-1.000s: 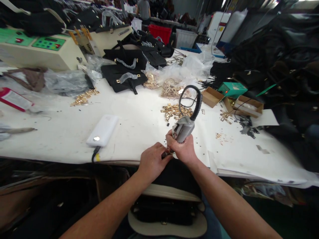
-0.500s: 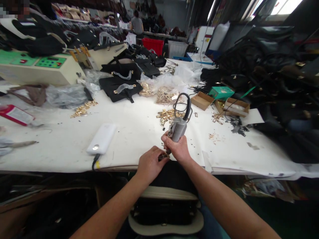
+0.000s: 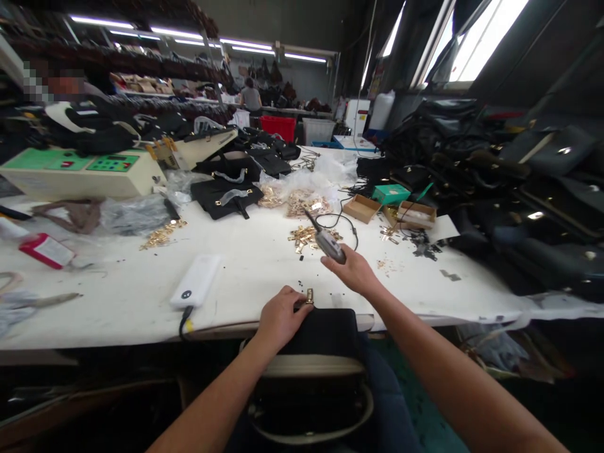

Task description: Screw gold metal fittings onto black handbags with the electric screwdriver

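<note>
My left hand (image 3: pixel 282 318) is closed at the far edge of a black handbag (image 3: pixel 330 330) lying against the table's front edge. A small gold metal fitting (image 3: pixel 309 296) stands up at its fingertips, beside the thumb. Part of what the fingers press on is hidden under them. My right hand (image 3: pixel 352 267) grips a grey corded electric screwdriver (image 3: pixel 330 245), held tilted above the table, apart from the bag. Beyond the screwdriver lies a pile of gold fittings (image 3: pixel 302 238).
A white power bank (image 3: pixel 197 281) with a black cable lies left on the white table (image 3: pixel 245 264). Farther back are black bags (image 3: pixel 226 195), plastic-wrapped fittings (image 3: pixel 306 200) and a cardboard box (image 3: pixel 362 208). Dark bags (image 3: pixel 519 207) are heaped at right. A person (image 3: pixel 250 97) stands far behind.
My right hand has lifted the screwdriver off the fitting, moved right and tipped it over. The left hand stays at the bag, where the gold fitting now shows. The view has tilted up.
</note>
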`<state>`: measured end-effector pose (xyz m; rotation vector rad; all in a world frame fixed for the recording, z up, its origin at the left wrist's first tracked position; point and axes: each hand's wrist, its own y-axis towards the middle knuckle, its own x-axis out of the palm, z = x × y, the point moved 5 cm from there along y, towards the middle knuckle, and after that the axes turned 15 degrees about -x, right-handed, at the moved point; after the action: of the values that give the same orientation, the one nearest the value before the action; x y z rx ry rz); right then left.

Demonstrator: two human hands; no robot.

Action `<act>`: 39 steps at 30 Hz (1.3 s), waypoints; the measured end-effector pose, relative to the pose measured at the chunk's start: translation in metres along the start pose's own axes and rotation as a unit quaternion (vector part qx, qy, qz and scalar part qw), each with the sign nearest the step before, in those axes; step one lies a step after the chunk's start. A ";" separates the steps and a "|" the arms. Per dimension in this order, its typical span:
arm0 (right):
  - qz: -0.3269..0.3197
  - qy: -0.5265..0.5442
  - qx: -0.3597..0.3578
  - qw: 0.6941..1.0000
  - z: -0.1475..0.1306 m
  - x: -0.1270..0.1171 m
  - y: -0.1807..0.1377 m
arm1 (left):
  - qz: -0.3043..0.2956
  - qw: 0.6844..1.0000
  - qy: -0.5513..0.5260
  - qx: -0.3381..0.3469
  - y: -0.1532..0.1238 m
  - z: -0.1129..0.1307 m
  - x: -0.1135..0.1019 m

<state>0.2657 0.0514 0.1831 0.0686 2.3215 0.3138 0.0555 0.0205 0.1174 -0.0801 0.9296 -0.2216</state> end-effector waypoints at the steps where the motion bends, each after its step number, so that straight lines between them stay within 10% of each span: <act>1: -0.034 -0.044 -0.008 0.998 0.007 0.003 -0.003 | -0.002 1.000 -0.002 0.001 -0.001 0.000 -0.001; 14: -0.042 -0.211 -0.063 0.975 0.037 0.017 -0.032 | -0.038 0.994 -0.094 -0.046 0.000 -0.017 0.000; 17: 0.011 -0.153 -0.098 0.983 0.015 0.017 -0.039 | -0.049 0.990 -0.120 -0.047 0.001 -0.019 0.000; 27: -0.164 0.053 -0.036 0.984 -0.019 0.054 -0.052 | -0.028 0.993 -0.118 -0.002 -0.018 -0.006 -0.012; 39: -0.115 0.114 -0.015 0.987 -0.005 0.016 -0.069 | -0.083 0.996 0.025 0.026 0.003 -0.013 -0.010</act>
<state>0.2541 -0.0136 0.1578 -0.2606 2.5200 0.2505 0.0402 0.0256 0.1171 -0.1038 0.9676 -0.4035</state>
